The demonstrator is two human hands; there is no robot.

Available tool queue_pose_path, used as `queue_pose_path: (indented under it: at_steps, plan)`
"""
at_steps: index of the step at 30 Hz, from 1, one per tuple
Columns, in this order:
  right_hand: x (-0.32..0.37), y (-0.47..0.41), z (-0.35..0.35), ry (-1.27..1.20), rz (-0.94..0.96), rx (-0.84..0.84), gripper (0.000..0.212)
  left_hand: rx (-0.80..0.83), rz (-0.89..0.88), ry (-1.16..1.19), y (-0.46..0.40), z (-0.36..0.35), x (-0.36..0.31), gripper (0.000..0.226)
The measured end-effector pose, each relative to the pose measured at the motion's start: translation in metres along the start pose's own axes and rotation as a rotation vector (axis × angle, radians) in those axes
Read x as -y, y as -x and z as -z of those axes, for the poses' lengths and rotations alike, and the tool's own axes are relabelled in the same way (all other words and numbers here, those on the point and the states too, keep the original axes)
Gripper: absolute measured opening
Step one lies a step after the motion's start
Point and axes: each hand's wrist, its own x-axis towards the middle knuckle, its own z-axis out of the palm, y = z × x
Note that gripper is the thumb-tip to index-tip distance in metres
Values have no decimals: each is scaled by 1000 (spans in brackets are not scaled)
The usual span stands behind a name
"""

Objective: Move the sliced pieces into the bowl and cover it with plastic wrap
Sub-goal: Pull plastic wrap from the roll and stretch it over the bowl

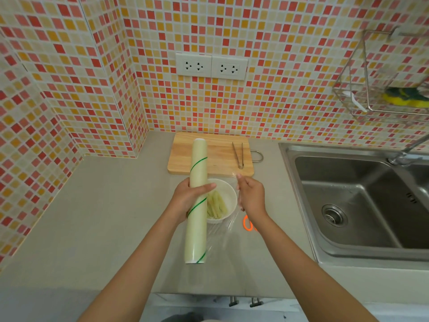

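A white bowl stands on the grey counter, holding pale green sliced pieces. My left hand grips a long pale roll of plastic wrap with green stripes, held just left of and partly over the bowl. A clear sheet of wrap stretches from the roll across the bowl to my right hand, which pinches the sheet's edge at the bowl's right side.
A wooden cutting board lies behind the bowl with metal tongs on it. Orange-handled scissors lie right of the bowl, partly hidden by my right wrist. A steel sink lies to the right, with a wire rack on the wall above.
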Motion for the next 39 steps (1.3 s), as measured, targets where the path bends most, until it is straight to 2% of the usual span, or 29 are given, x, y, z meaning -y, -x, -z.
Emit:
queue_pose_path:
  at_steps: [3, 7, 10, 13, 17, 22, 25, 28, 29, 32, 39]
  plan:
    - [-2, -2, 2, 7, -18, -38, 48, -63, -1, 6, -7, 7, -3, 50]
    - [-2, -8, 4, 30, -11, -69, 47, -70, 22, -14, -14, 11, -3, 40]
    - [-4, -12, 3, 51, 4, -55, 46, -64, 6, -107, -16, 13, -2, 53]
    - [-8, -16, 5, 55, -1, -63, 44, -140, 2, -173, -22, 22, -1, 61]
    - [-13, -22, 10, 69, -19, -70, 41, -126, 54, -137, -27, 26, 1, 41]
    - [-18, -28, 8, 113, -15, -87, 31, -113, 10, -211, -31, 28, 3, 54]
    - [-21, -32, 8, 108, -23, -101, 28, -173, -47, -245, -36, 33, 2, 45]
    - [-25, -37, 9, 127, -17, -95, 28, -154, -52, -281, -39, 37, 5, 20]
    - [-26, -39, 9, 140, -18, -92, 29, -149, -36, -289, -40, 37, 7, 18]
    - [-32, -42, 10, 182, -27, -87, 30, -156, 4, -299, -42, 36, 14, 31]
    - [-46, -46, 9, 219, -62, -98, 30, -222, -43, -326, -44, 43, 24, 61]
